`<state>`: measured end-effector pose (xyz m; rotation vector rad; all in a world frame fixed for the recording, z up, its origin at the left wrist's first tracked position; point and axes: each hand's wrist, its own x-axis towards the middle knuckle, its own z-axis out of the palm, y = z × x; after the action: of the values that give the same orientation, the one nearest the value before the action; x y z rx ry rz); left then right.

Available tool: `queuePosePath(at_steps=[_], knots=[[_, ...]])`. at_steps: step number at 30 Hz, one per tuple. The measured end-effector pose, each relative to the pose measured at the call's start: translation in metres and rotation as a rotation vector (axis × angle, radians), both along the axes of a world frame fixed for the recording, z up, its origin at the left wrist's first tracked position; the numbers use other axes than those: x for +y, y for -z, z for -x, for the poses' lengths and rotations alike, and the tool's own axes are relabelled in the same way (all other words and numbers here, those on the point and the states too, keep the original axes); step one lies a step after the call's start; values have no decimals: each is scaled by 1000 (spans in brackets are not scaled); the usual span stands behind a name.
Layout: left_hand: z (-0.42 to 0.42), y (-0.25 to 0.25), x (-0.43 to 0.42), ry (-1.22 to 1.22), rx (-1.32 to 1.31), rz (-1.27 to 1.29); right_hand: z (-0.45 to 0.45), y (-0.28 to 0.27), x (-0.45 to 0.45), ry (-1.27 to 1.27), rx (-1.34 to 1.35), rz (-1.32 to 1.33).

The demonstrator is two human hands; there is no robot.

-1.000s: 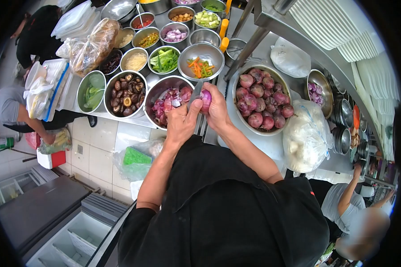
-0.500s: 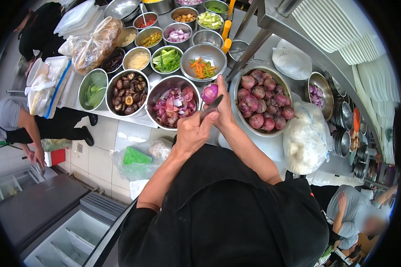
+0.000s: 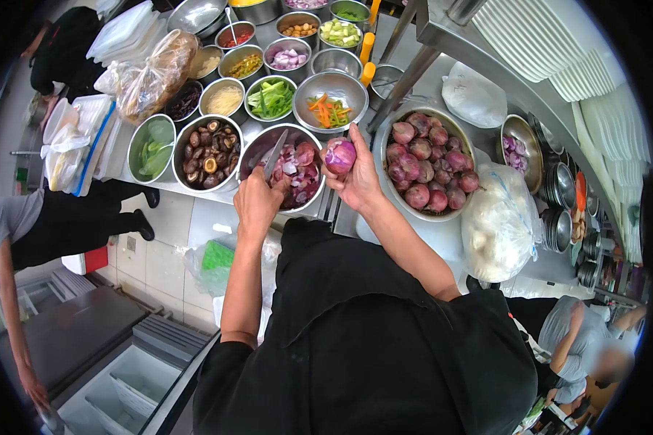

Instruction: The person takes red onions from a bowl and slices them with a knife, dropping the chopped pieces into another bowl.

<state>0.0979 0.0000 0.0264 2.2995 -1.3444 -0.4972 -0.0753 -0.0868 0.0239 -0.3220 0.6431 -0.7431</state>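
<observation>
My left hand (image 3: 259, 201) is closed round the handle of a knife (image 3: 276, 154), over the near-left edge of a steel pot (image 3: 250, 148) of red onion peels (image 3: 297, 174). The blade points up and away from me above the peels. My right hand (image 3: 361, 177) holds a red onion (image 3: 339, 156) in its fingers, just right of that pot. The onion's surface is purple with paler patches. To the right of my right hand stands a large steel bowl (image 3: 466, 212) piled with whole red onions (image 3: 422, 170).
Left of the peels is a pot of mushrooms (image 3: 210, 148); behind stand several bowls of cut vegetables (image 3: 272, 98). A metal shelf post (image 3: 406, 87) rises beside the onion bowl. A filled plastic bag (image 3: 497, 232) sits at right. Another person (image 3: 11, 225) leans over at left.
My left hand has swung the knife left, away from the onion and over the peels. The onion has turned slightly in my right hand. The person at left now reaches down.
</observation>
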Motion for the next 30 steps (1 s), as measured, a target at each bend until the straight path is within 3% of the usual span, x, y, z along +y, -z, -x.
queuePosePath(at_steps=[2, 8, 11, 15, 23, 30], knots=[[0, -2, -1, -7, 50, 27, -1, -2, 0, -8, -2, 27], [20, -7, 2, 101, 658, 228, -8, -12, 6, -4, 84, 153], [29, -31, 4, 197, 710, 172, -9, -3, 5, -41, 92, 244], [37, -21, 2, 235, 717, 301, -11, 7, 7, -21, 81, 191], [35, -32, 2, 267, 660, 250, -10, -10, 13, -80, 190, 322], [33, -8, 0, 256, 784, 243, -13, 9, 7, -57, 281, 531]])
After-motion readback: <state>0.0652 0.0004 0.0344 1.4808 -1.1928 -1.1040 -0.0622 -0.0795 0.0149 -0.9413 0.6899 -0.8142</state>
